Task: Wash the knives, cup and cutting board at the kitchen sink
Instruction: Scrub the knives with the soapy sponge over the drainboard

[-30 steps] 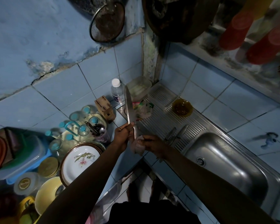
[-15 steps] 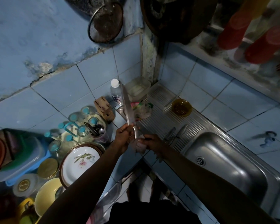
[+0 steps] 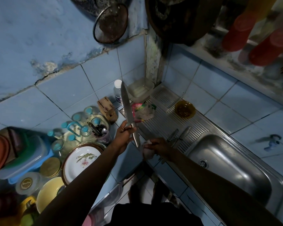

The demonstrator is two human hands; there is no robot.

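My left hand (image 3: 123,135) grips a large all-steel knife (image 3: 127,105) where blade meets handle, its tip pointing up toward the wall corner. Just below the knife's handle end, my right hand (image 3: 158,146) holds a pale sponge or cloth (image 3: 147,151). Two more knives (image 3: 180,133) lie side by side on the ribbed steel drainboard (image 3: 162,121), beside the steel sink basin (image 3: 227,167). An amber glass bowl (image 3: 185,109) sits further back on the drainboard. No cutting board is clearly visible.
A wooden knife block (image 3: 107,107), a water bottle (image 3: 118,92) and a clear plastic container (image 3: 140,87) stand near the corner. Left counter holds a floral plate (image 3: 82,160), jars, a utensil cup (image 3: 100,130) and bowls. A tap (image 3: 272,141) juts from the right wall.
The knife has tilted slightly left and my left hand has shifted a little along it. My right hand with the sponge stays at the handle end.
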